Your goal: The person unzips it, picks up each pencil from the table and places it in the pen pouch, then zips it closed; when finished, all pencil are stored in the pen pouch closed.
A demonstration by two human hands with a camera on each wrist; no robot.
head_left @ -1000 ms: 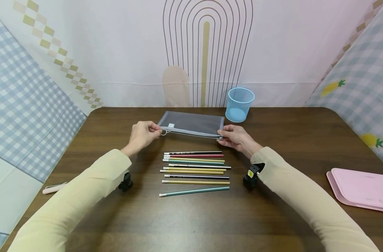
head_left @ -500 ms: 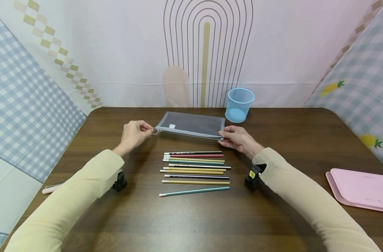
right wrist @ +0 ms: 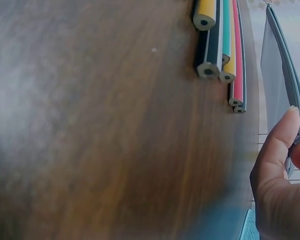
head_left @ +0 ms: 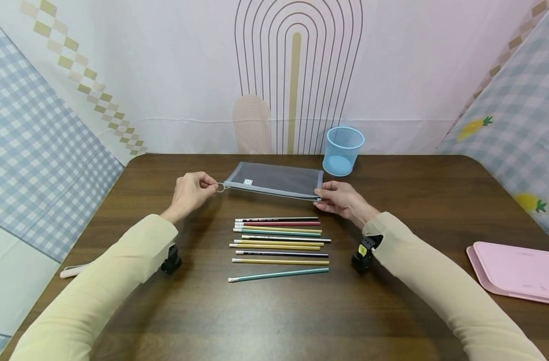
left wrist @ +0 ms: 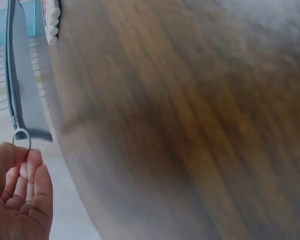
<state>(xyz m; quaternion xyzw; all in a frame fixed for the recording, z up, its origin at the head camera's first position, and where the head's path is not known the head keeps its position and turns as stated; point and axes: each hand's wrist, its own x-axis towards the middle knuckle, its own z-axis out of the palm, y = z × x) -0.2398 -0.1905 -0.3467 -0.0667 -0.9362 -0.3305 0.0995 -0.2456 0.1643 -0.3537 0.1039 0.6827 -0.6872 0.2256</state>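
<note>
- Your left hand (head_left: 191, 194) pinches the zipper ring (left wrist: 29, 139), likely for tension.
- Your right hand (head_left: 342, 199) grips the pouch (head_left: 281, 179) at its near right corner, probably bracing it.

Narrow gap ran between zippered mesh pouch (head_left: 279, 179) and pencils (head_left: 279, 246). Blue cup (head_left: 343, 150) blocked pouch's far right corner. Widest pass was near-side tabletop (head_left: 274, 321), hemmed in by left sleeve (head_left: 103, 279) and right sleeve (head_left: 436, 290).
</note>
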